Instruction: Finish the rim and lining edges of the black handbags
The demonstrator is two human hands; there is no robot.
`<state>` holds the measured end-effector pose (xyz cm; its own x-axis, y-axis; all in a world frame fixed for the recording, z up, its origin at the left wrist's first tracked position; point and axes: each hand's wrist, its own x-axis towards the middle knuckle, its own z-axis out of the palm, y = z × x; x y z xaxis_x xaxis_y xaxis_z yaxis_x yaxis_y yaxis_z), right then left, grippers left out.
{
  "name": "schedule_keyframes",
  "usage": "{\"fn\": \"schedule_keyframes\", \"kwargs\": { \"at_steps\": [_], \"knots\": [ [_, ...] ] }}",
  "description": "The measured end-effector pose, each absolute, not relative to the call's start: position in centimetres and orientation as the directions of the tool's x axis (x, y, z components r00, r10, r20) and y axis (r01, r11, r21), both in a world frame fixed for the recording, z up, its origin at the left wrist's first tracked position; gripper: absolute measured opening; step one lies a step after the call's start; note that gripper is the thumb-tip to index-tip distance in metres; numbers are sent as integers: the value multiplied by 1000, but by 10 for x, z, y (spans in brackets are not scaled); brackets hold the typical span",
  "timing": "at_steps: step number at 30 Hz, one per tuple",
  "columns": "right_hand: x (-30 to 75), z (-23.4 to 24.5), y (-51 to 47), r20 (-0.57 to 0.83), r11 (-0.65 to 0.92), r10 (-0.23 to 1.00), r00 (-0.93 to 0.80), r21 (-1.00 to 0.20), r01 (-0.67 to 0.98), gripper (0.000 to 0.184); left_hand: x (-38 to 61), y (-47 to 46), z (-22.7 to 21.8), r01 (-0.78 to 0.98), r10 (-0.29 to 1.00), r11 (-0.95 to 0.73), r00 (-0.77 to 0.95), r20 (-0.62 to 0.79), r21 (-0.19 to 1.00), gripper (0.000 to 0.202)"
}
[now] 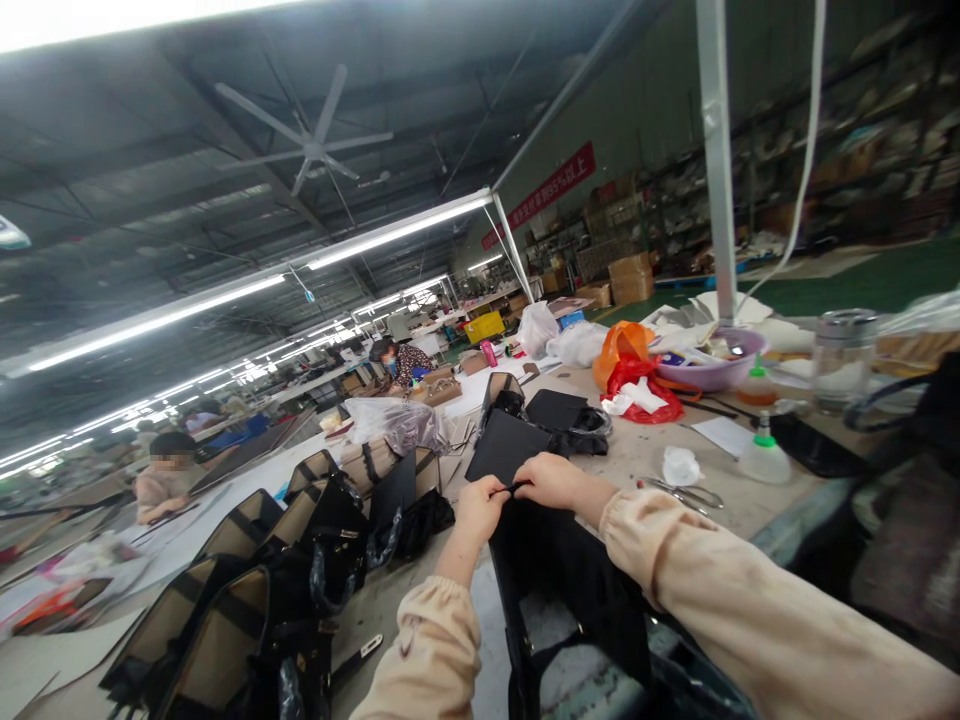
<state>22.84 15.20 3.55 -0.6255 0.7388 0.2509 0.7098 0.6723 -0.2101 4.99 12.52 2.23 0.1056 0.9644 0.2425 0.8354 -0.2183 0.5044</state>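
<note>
My left hand (480, 508) and my right hand (553, 482) meet at the upper edge of a black bag (551, 565). The fingers of both are closed, pinching its dark edge between them. The bag hangs down toward me, and its lower part lies partly behind my right sleeve. Just beyond my fingers is a flat black panel (507, 445), leaning among other black bag pieces. What exactly lies between the fingertips is too small to make out.
Several black handbags with beige insides (232, 620) stand at the left, near a black-handled tool (360, 658). To the right are scissors (686, 497), a green-capped bottle (765, 460), a purple basin (716, 372) and a glass jar (844, 360). A metal post (718, 160) rises behind them.
</note>
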Motion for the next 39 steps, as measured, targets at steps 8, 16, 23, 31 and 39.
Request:
{"fn": "schedule_keyframes", "kwargs": {
  "at_steps": [8,16,23,31,39],
  "knots": [
    [213,38,152,250,645,757,-604,-135,753,23,39,121,27,880,981,-161,93,170,448,15],
    [212,36,153,255,647,753,-607,-113,754,22,33,102,40,978,985,-21,-16,174,205,21],
    [208,43,146,261,701,703,-661,-98,707,28,42,94,42,993,981,57,-75,177,103,22],
    [185,44,143,241,707,699,-673,-89,702,26,41,91,41,994,984,83,-93,155,69,23],
    [189,43,144,224,662,750,-623,-252,706,32,42,90,36,992,977,93,-108,182,87,27]
  ]
}}
